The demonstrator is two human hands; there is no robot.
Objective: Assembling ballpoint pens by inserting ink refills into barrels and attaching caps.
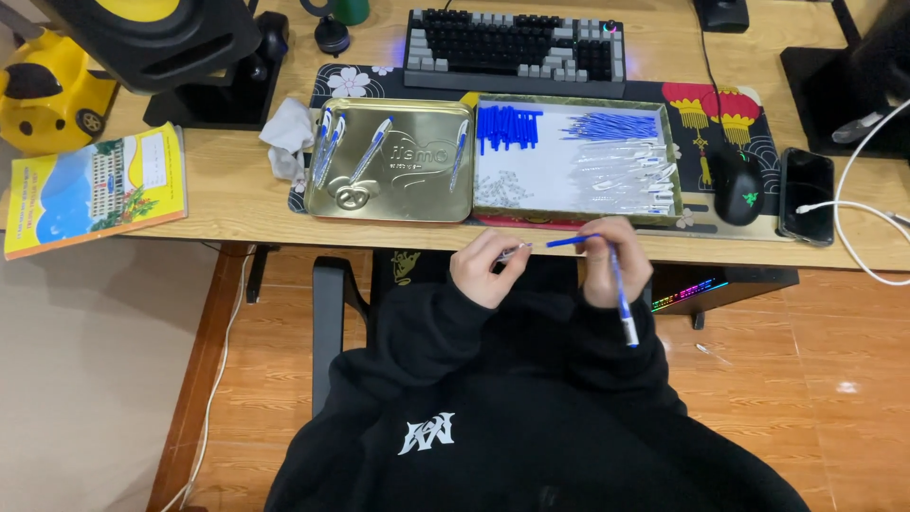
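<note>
Holding a small clear pen part (513, 252) in pinched fingers, the left hand (485, 271) is facing the right hand (614, 261), which is gripping a blue-and-white ballpoint pen (621, 296) and a thin blue refill (573, 241) just below the tabletop (237, 194) edge.

This is a home computer desk, likely in a bedroom or study. A wooden desk (237, 194) carries a grey and black keyboard (515, 47), with a flowered desk mat (365, 81) just in front of it. To the keyboard's right lie a black mouse (737, 195) and a phone (807, 194) on a white cable (858, 213). Far left of the keyboard sit a speaker (156, 38), a yellow toy (47, 95) and a picture book (95, 188). Below the desk, wood-look flooring (834, 379) shows.
</note>
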